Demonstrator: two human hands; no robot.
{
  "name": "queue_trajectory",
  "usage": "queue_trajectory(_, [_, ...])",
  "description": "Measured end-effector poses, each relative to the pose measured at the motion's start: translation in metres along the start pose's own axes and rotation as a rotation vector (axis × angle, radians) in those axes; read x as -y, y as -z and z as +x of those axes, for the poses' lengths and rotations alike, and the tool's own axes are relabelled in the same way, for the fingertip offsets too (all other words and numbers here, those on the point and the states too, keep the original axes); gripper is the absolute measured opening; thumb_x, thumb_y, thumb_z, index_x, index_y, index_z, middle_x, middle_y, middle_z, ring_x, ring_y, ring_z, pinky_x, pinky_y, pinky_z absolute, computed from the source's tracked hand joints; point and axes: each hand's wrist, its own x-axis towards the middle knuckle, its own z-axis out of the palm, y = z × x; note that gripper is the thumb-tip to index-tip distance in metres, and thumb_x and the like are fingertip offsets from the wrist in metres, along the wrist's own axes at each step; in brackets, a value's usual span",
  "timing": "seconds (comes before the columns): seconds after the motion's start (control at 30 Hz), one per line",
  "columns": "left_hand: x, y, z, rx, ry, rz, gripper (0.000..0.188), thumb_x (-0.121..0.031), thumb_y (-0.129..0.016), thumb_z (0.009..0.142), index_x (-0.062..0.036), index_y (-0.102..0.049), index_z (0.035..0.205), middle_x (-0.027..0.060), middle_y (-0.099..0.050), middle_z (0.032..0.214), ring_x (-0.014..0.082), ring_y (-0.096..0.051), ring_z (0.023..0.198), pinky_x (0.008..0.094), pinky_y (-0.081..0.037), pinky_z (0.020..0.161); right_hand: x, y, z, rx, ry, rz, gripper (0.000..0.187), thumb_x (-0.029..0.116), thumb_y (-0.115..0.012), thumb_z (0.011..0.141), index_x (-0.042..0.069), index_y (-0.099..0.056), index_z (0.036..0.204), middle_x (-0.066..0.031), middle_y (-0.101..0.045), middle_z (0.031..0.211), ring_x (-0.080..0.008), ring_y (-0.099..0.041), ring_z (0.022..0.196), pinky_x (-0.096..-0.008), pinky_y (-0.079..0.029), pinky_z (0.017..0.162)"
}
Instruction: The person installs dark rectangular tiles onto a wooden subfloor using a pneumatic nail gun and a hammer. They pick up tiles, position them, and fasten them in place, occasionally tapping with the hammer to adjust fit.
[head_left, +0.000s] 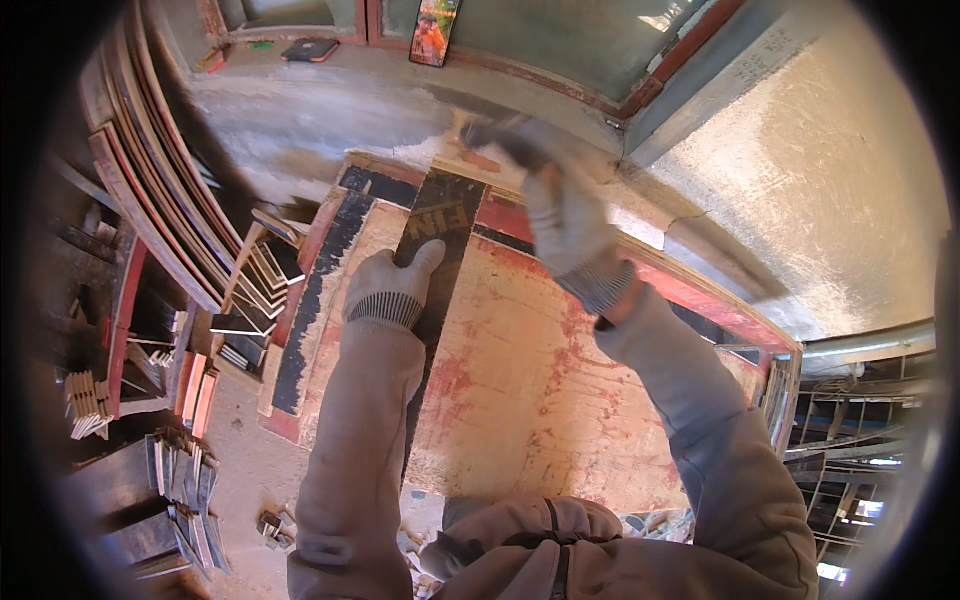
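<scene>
A long dark board strip [447,210] with faded lettering lies lengthwise across the worn, red-stained wooden panel [530,360] on the bench. My left hand [388,288], in a pale knit-cuffed glove, grips the strip by its left edge, thumb lying on top. Raised above the panel's far side, my gloved right hand [575,225] is closed around a hammer [512,146]. Motion smears the hammer, and its dark head is near the strip's far end. Whether it touches anything there, I cannot tell.
Red and black strips [325,270] edge the panel. Curved boards [155,150] lean at the left, with stacked wood pieces [185,500] below. Beyond the bench rise a wall and a window sill holding a dark flat object [310,50] and a bright-screened phone [433,35]. Metal racking [860,430] stands right.
</scene>
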Motion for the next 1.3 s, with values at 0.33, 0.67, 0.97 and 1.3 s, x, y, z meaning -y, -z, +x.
queue_trajectory(0.33, [0.006, -0.003, 0.001, 0.044, -0.072, -0.064, 0.062, -0.055, -0.071, 0.088, 0.0005, -0.072, 0.115, 0.0245, -0.075, 0.107, 0.0394, -0.071, 0.109, 0.0453, -0.054, 0.095, -0.037, -0.015, -0.018, 0.564, -0.448, -0.135, 0.04, 0.039, -0.055, 0.108, 0.002, -0.064, 0.121, -0.0242, -0.069, 0.081, -0.0447, -0.071, 0.077, -0.0499, -0.056, 0.068])
queue_trajectory(0.67, [0.018, -0.007, 0.004, 0.072, -0.108, -0.113, 0.051, -0.044, -0.072, 0.088, -0.0018, -0.073, 0.117, 0.0228, -0.076, 0.107, 0.0379, -0.072, 0.107, 0.0444, -0.054, 0.092, -0.011, -0.026, -0.044, 0.385, -0.034, 0.136, 0.039, 0.034, -0.059, 0.105, 0.015, -0.061, 0.139, -0.0203, -0.068, 0.129, -0.0372, -0.074, 0.087, -0.0451, -0.062, 0.071])
queue_trajectory(0.97, [0.026, -0.014, 0.022, 0.006, -0.194, -0.196, 0.057, -0.044, -0.073, 0.087, 0.001, -0.073, 0.121, 0.0254, -0.075, 0.111, 0.0363, -0.072, 0.108, 0.0422, -0.053, 0.094, 0.008, 0.011, -0.055, 0.766, -0.435, -0.221, 0.037, 0.041, -0.057, 0.105, 0.006, -0.065, 0.115, -0.0213, -0.073, 0.096, -0.0412, -0.072, 0.087, -0.0517, -0.057, 0.071])
queue_trajectory(1.3, [0.017, -0.016, 0.106, -0.077, -0.568, -0.032, 0.058, -0.035, -0.08, 0.092, -0.0056, -0.063, 0.139, 0.013, -0.074, 0.118, 0.0275, -0.069, 0.107, 0.0398, -0.056, 0.093, 0.055, 0.17, -0.473, 0.908, -1.625, 0.274, 0.046, 0.026, -0.064, 0.092, 0.005, -0.058, 0.134, -0.0179, -0.071, 0.1, -0.0297, -0.072, 0.09, -0.046, -0.056, 0.076])
